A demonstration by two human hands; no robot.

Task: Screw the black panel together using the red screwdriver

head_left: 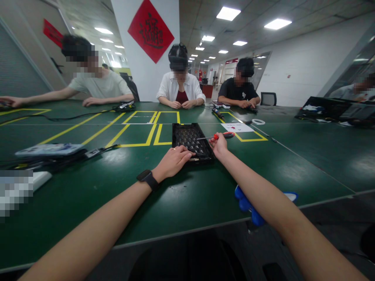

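A black rectangular tray-like part (pixel 207 156) with a textured grid inside lies on the green table in front of me. My left hand (pixel 174 160), with a dark watch on its wrist, rests palm down over the tray's near left edge. Its fingers stretch out onto the tray; the area under them is hidden. In my right hand (pixel 219 146), at the tray's right edge, is a screwdriver (pixel 228 135) with a red and black handle. The thin shaft points left across the inside of the tray. Whether its tip touches anything I cannot tell.
Yellow tape (pixel 131 145) marks outlines on the table (pixel 146 218). A paper sheet (pixel 236 127) and a white tape roll (pixel 258 121) lie beyond my right hand. Blue objects (pixel 244 201) sit under my right forearm. Cables and a flat box (pixel 49 150) are left. Several people sit around.
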